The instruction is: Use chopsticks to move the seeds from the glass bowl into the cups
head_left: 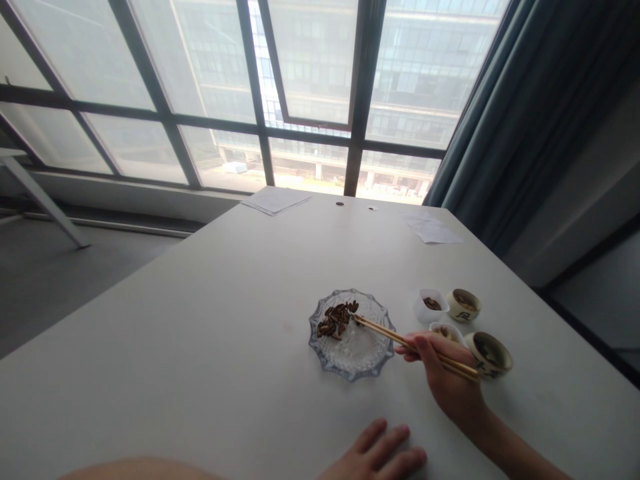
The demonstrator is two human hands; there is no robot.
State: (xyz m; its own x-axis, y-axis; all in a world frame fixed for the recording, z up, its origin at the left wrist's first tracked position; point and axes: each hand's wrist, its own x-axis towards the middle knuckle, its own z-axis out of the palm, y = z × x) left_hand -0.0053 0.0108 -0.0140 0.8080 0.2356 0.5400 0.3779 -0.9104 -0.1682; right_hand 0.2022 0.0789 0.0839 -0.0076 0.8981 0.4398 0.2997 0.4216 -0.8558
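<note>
My right hand [445, 370] grips a pair of wooden chopsticks [385, 332]. Their tips reach over a clear glass plate [351, 371] with a scalloped rim, at the edge of a pile of small dark brown pieces [336, 323] that look like seeds or nuts. Whether the tips pinch a piece is too small to tell. My left hand [377, 457] lies on the table below the plate, fingers spread, holding nothing. Partly behind my right hand is a small white cup [447, 331] with pale pieces in it.
Near my right hand stand a white cup [429, 309] with dark pieces, and two cream cups [465, 307] with dark markings. Papers [275, 200] lie at the white table's [225, 300] far left, and more sheets [433, 228] at the far right. A dark curtain [480, 120] hangs beyond.
</note>
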